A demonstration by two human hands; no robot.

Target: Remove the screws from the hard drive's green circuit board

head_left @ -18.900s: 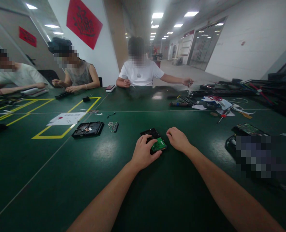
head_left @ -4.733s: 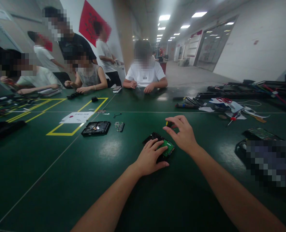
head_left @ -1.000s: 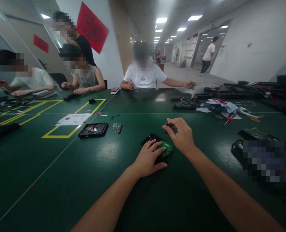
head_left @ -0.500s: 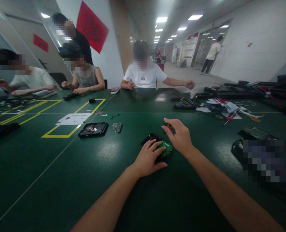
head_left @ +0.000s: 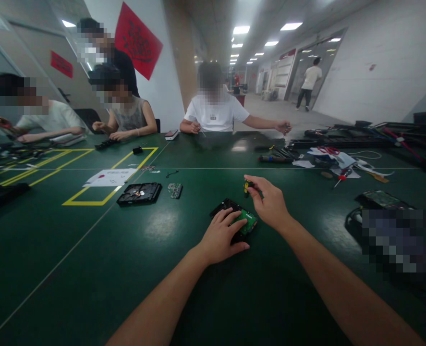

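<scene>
Near the middle of the table lies a hard drive (head_left: pixel 248 222), tilted at an angle, its green circuit board facing up. My left hand (head_left: pixel 220 235) rests across it with fingers spread and covers much of its near side; the thumb points off along the near edge. Just above the drive's far right corner, my right hand (head_left: pixel 266 199) pinches a small yellow-and-black tool (head_left: pixel 247 187) between thumb and fingers. It looks like a stubby screwdriver, held upright, though its tip is not clear.
Left of the drive are a loose circuit board (head_left: pixel 176 191) and a black drive casing (head_left: pixel 139 193). A white paper sheet (head_left: pixel 110 178) lies by yellow tape. Tools (head_left: pixel 275 158), scraps and cables (head_left: pixel 342 161) lie to the right. Several people sit or stand across the table.
My right hand has turned slightly, and the yellow-and-black tool now shows more plainly and upright. The left hand and hard drive have not moved. A person in the background has walked toward the doorway.
</scene>
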